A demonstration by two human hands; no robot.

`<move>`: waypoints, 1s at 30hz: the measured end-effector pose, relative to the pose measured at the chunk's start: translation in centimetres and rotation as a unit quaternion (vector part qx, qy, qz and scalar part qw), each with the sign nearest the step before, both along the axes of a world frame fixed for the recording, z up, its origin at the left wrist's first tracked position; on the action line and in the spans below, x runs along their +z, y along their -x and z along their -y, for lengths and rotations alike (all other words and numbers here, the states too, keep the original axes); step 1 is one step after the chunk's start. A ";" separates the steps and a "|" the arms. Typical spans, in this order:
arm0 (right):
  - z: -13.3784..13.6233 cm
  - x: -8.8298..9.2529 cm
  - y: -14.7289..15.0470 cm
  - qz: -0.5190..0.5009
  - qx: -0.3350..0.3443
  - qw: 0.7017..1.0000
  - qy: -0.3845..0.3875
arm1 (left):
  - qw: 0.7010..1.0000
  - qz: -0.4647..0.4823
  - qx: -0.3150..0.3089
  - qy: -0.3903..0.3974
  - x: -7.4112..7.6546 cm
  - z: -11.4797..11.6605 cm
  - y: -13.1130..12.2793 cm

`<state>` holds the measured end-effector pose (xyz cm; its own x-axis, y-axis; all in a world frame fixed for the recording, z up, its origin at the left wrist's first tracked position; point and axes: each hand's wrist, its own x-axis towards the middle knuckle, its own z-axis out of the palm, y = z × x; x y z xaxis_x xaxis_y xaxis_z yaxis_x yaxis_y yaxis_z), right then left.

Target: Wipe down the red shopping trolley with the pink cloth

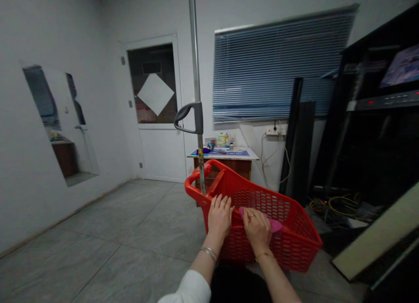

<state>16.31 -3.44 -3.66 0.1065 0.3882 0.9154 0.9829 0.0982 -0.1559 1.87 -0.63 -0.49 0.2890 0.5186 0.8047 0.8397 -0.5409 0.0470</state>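
On my feed a red basket point(296, 248) sits at the centre, tilted in view, with the right hand point(257, 226) at its near rim. I see that hand's fingers bent over a pink cloth point(276, 225) — it has hold of it, pressing it against the rim, and the ends show on both sides of the knuckles. The left hand point(220, 213) lies on the same rim, nearer the pole, its fingers nearly straight and loosely extended; I see it touching the basket but closed around nothing.

A metal pole point(194, 45) rises from the basket's handle end, with a grey grip point(198, 117) partway up. Below spreads a grey floor point(131, 250), scored by thin dark seams. Past the basket I make out a small table point(250, 154) against the wall, with bottles point(222, 140) on its top.

To the left of the table is a white door point(160, 154), a pale diamond sheet point(155, 94) on its glass; a mirror point(55, 120) is on the left wall. Blue blinds point(255, 76) hang above and right of the table. Along the right side I get mostly shadow — a lit screen point(402, 65), tangled cables point(343, 206) and a pale board point(376, 237) leaning there.
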 end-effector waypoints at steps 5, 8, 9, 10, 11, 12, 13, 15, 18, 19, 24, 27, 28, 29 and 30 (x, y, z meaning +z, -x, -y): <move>1.8 -1.7 -5.7 0.028 -0.016 0.999 0.003 | 1.000 -0.001 -0.007 -0.005 0.0 -0.1 0.3; 2.9 -2.3 -9.1 0.041 -0.041 0.998 0.013 | 1.000 0.002 -0.007 -0.002 0.1 0.0 0.1; 3.1 -2.5 -9.8 0.042 -0.049 0.998 0.014 | 1.000 0.005 -0.007 0.000 0.1 0.1 0.0; 3.3 -2.5 -10.3 0.042 -0.056 0.997 0.015 | 1.000 0.009 -0.008 0.003 0.1 0.2 -0.1; 3.3 -2.5 -10.5 0.040 -0.063 0.997 0.014 | 1.000 0.013 -0.007 0.006 0.2 0.3 -0.2; 3.2 -2.5 -10.4 0.037 -0.070 0.997 0.013 | 1.000 0.017 -0.005 0.008 0.2 0.3 -0.3; 3.0 -2.4 -10.0 0.033 -0.076 0.996 0.011 | 1.000 0.020 -0.004 0.009 0.2 0.4 -0.4; 2.3 -2.0 -8.3 0.029 -0.075 0.997 0.005 | 1.000 0.024 -0.002 0.008 0.1 0.4 -0.5; 0.9 -1.2 -4.2 0.032 -0.037 0.999 -0.011 | 1.000 0.019 0.002 0.003 0.1 0.3 -0.5; 0.4 -0.9 -2.7 0.032 -0.023 0.999 -0.016 | 1.000 0.016 0.004 0.001 0.1 0.3 -0.5; -0.9 -0.3 1.5 0.016 -0.003 0.999 -0.033 | 1.000 0.003 0.003 -0.003 0.3 0.3 0.1; -0.3 -1.0 0.0 0.041 0.008 0.999 -0.024 | 1.000 -0.006 0.003 -0.001 0.4 0.4 0.5; 0.0 -1.3 -1.0 0.050 0.010 0.998 -0.020 | 1.000 -0.007 0.003 -0.001 0.4 0.4 0.5; 0.4 -1.7 -2.2 0.059 0.011 0.998 -0.017 | 1.000 -0.008 0.004 0.000 0.4 0.4 0.5; 0.8 -2.1 -3.5 0.066 0.008 0.998 -0.015 | 1.000 -0.008 0.005 0.000 0.4 0.4 0.5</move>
<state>19.80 -4.29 -5.73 -0.0206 0.3617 0.9321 0.9930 0.1159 -0.0230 1.35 -0.98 -0.12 0.2970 0.5214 0.8000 0.8453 -0.5332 0.0337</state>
